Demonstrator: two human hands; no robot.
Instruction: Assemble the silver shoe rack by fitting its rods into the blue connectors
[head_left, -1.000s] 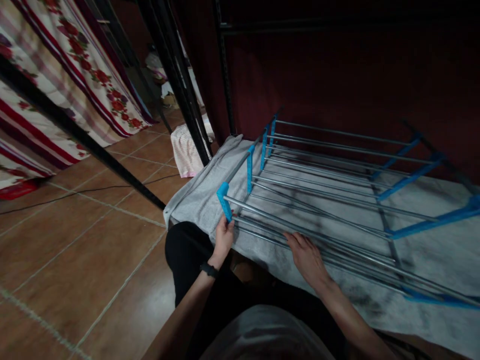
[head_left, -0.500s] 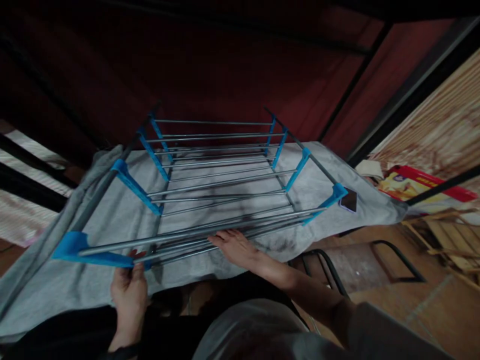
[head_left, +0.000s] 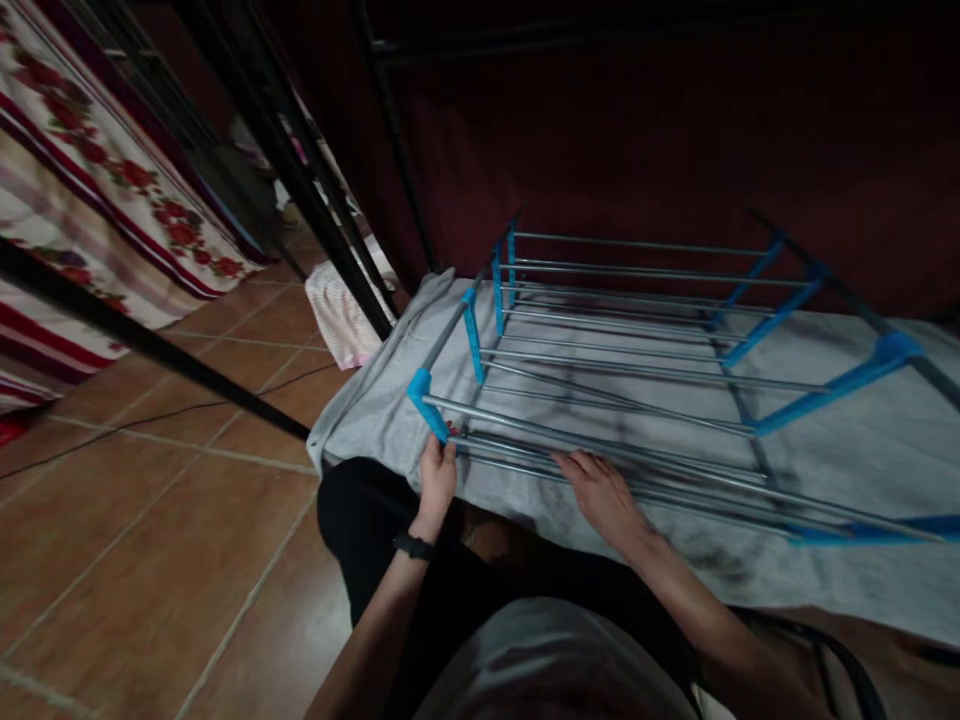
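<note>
Head view. A rack [head_left: 637,350] of grey metal rods and blue plastic connectors lies flat on a grey cloth [head_left: 825,470], which is spread over a low surface against a dark red wall. The rack's near long edge runs along the cloth's near edge; its left end sits at the cloth's near-left corner.

Left hand [head_left: 437,475]: fingers curled around the lower end of the near-left blue connector [head_left: 427,402], gripping it. A black wristband [head_left: 414,546] sits on that wrist.

Right hand [head_left: 604,497]: flat and open, palm down, fingers spread on the nearest metal rods [head_left: 675,470], holding nothing.

To the left, tiled floor [head_left: 150,520], a black diagonal bar [head_left: 150,345], floral fabric [head_left: 112,200] and a pale folded cloth [head_left: 341,315] near the grey cloth's left edge.
</note>
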